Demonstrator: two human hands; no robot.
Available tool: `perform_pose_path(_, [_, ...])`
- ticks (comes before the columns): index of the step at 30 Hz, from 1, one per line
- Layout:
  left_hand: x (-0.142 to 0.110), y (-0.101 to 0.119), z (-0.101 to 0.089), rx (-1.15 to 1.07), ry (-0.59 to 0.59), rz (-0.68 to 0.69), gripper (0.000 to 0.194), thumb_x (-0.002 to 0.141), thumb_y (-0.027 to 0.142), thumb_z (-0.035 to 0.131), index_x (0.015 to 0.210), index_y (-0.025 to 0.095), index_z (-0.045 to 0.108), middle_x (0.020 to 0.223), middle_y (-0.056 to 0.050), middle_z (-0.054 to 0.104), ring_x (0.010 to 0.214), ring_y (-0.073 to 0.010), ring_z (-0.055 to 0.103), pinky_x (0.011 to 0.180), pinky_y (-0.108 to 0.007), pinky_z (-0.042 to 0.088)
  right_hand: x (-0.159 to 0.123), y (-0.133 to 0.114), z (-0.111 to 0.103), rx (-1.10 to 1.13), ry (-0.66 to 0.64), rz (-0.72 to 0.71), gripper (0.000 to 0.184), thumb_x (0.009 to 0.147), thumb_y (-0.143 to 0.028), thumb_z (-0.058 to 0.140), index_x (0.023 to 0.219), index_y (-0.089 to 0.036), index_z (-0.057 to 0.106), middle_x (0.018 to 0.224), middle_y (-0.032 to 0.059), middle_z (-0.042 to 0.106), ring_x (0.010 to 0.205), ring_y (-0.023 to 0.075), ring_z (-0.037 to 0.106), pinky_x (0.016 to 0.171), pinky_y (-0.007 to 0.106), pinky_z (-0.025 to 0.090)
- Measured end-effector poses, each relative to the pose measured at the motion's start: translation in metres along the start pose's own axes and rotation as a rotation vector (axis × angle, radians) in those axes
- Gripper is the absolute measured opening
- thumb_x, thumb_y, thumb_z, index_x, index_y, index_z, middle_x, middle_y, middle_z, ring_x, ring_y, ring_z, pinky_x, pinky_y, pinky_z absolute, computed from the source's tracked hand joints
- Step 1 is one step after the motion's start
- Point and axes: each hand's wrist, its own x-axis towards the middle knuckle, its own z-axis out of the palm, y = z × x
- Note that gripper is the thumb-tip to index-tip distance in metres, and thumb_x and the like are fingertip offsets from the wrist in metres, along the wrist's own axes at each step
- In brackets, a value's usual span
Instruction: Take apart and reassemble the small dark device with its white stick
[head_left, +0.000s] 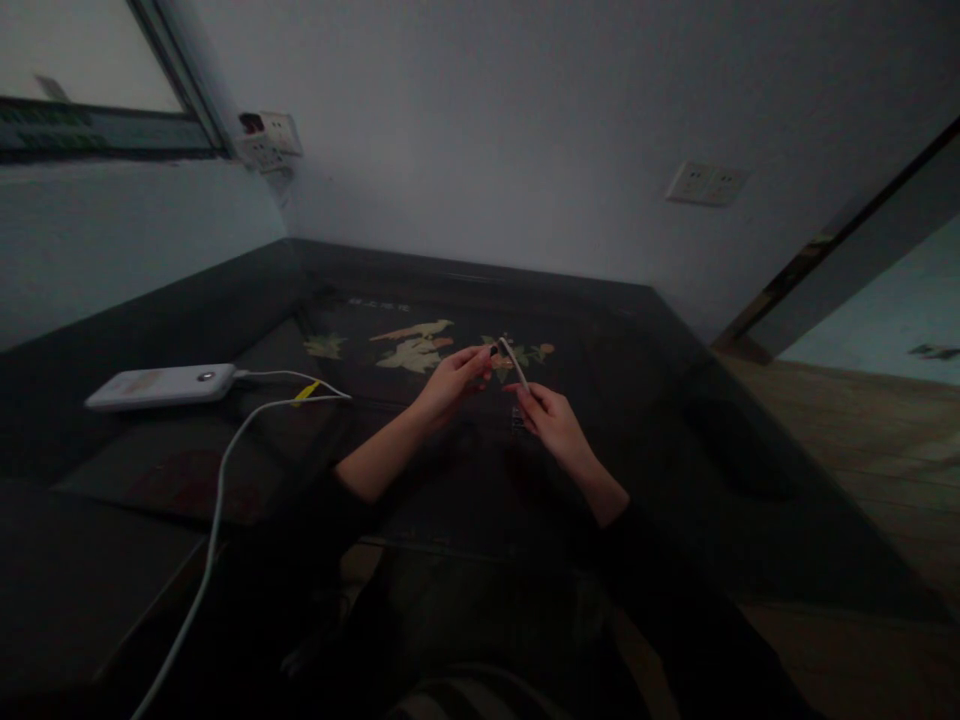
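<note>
Above the dark tabletop (pixel 637 400), a thin pale strip (pixel 514 362) slants up from your right hand (pixel 551 420), its lower end pinched between thumb and fingers. Near its upper end, your left hand (pixel 459 378) holds a small dark piece (pixel 493 350) at narrowed fingertips, too blurred to identify. Farther left lies a white oblong device (pixel 161 385), joined to a white cable (pixel 220 480) with a yellow tag (pixel 306 392).
</note>
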Motion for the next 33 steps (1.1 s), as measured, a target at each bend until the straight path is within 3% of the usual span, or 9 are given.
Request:
perform_pose_path(23, [-0.0011,-0.004,0.0034,-0.028,-0.012,-0.008,0.032,0.074,0.042,0.072,0.089,0.014,0.066,0.07,0.001,0.055,0.063,-0.0064,0.052,0.058,-0.017,0.041,0.0005,0.0014,0.002,0.002,0.002,-0.034,0.046,0.088,-0.047,0.047,0.113,-0.011,0.059,0.056,-0.0038,0.051,0.043,0.0079,0.039,0.041,0.021,0.026])
perform_pose_path(33, [0.0012,-0.0071,0.0005,-0.109,-0.033,0.008,0.032,0.072,0.041,0.074,0.088,0.015,0.066,0.071,0.001,0.055,0.065,-0.0068,0.052,0.059,-0.018,0.042,-0.0032,-0.001,0.0042,0.048,0.057,-0.03,0.042,0.083,-0.046,0.056,0.108,-0.013,0.064,0.054,-0.0055,0.043,0.045,0.0077,0.037,0.042,0.021,0.025])
